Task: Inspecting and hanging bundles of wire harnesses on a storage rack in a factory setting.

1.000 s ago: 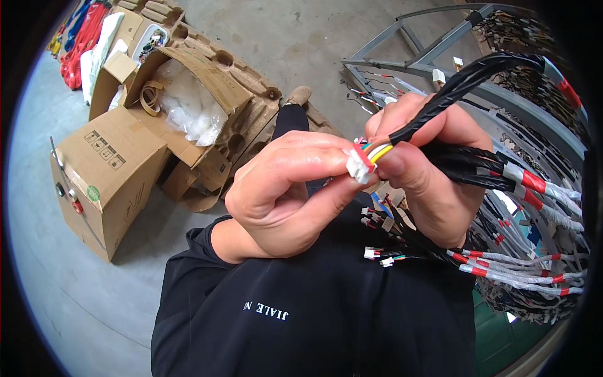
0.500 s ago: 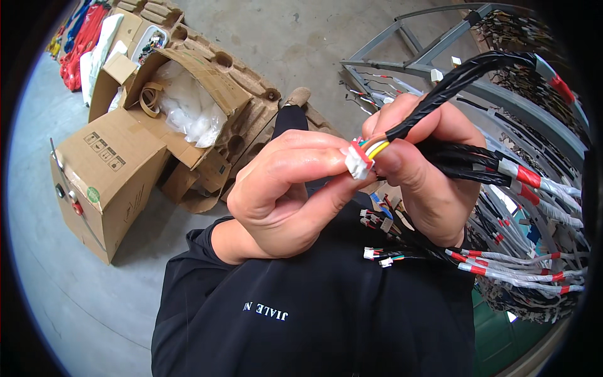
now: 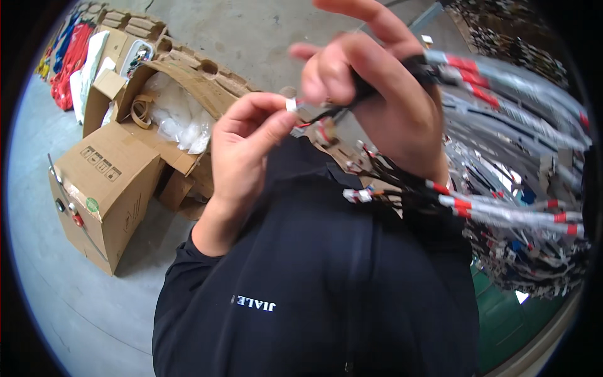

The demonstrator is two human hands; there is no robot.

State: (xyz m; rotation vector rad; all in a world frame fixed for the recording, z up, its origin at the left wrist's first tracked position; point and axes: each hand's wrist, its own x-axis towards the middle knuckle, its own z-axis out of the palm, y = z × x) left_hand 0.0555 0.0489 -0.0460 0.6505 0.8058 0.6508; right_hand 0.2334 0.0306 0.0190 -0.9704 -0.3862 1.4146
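Observation:
My left hand (image 3: 248,141), left of centre, pinches a small white connector (image 3: 291,105) between thumb and forefinger. Thin red and dark wires trail from it toward my right hand. Upper right of it, my right hand (image 3: 392,94) is raised and blurred, some fingers stretched and others curled around a black-wrapped wire harness (image 3: 363,91). Where the harness lies against the palm is partly hidden. Below that hand hang more harness ends with white connectors (image 3: 357,195), their sleeves banded red and white. Another white-and-red connector (image 3: 325,132), smeared, dangles between my hands.
Many grey and black harnesses (image 3: 527,245) hang in a mass at the right. On the left stand a closed cardboard box (image 3: 103,182) and an open box (image 3: 207,94) holding clear plastic bags. Behind them are moulded pulp trays (image 3: 141,28) and red bundles (image 3: 72,69).
Both hands have moved apart and upward, the left one leftward. The large white-and-red connector has left my left fingers, which now pinch a smaller white one. My right fingers have spread.

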